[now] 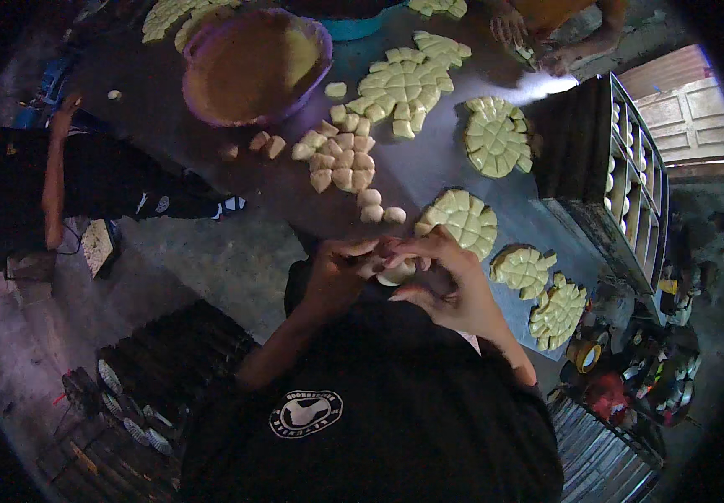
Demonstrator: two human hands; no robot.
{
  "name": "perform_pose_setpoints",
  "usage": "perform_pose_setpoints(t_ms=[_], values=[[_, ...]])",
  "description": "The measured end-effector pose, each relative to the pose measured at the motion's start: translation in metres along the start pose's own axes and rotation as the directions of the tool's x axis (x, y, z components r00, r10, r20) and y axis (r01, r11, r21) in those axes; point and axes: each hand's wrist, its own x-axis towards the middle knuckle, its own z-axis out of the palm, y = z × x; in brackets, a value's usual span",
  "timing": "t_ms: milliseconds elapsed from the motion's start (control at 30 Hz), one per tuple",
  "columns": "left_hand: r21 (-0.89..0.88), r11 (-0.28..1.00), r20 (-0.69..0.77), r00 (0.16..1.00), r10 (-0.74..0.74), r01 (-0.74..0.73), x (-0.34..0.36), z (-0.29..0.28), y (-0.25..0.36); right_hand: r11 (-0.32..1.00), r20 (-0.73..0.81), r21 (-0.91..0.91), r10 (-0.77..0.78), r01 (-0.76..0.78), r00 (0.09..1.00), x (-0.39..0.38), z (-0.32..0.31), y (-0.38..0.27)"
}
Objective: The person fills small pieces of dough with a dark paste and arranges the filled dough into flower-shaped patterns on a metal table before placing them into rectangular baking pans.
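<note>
Close to my body, at the table's near edge, a small pale piece of dough (397,273) is between my hands. My left hand (341,270) pinches at its upper side, fingertips meeting those of the other hand. Around its right side curls my right hand (454,272), fingers bent over the top and thumb below. Three smooth dough balls (370,205) sit just beyond my fingers. Past them lies a cluster of cut dough pieces (343,163), some tinted brownish. A scored round of dough (461,220) rests right behind my right hand.
A purple basin (316,80) with brown contents stands at the far left, beside a teal basin (353,29). More scored dough rounds (498,138) spread right. A dark rack (605,180) holds dough balls. A co-worker's hands (529,46) work far right; another person (56,176) is left.
</note>
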Motion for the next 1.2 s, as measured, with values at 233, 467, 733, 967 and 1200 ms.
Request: perform_pose_setpoints(t_ms=[233, 467, 733, 967, 1200], values=[[-0.140, 0.906, 0.007, 0.916, -0.402, 0.399, 0.031, -0.046, 0.022, 0.957, -0.169, -0.264, 0.075, -0.118, 0.983, 0.034, 0.043, 0.049], [0.460, 0.868, 0.160, 0.979, 0.126, -0.187, 0.077, -0.071, -0.003, 0.624, -0.139, 0.666, 0.642, -0.409, 0.754, 0.043, 0.065, 0.077], [0.382, 0.911, -0.009, 0.986, -0.166, 0.156, 0.115, -0.095, 0.002, 0.801, -0.434, 0.070, 0.561, -0.594, 0.705, 0.052, 0.036, 0.147], [0.736, 0.659, 0.147, 0.987, 0.065, -0.153, 0.119, -0.098, 0.011, 0.896, -0.371, -0.163, 0.333, -0.413, 0.867, 0.066, 0.035, 0.164], [0.771, 0.634, -0.067, 0.998, -0.005, 0.055, 0.089, -0.063, 0.025, 0.847, -0.648, -0.205, 0.258, -0.490, 0.717, 0.141, 0.014, 0.224]])
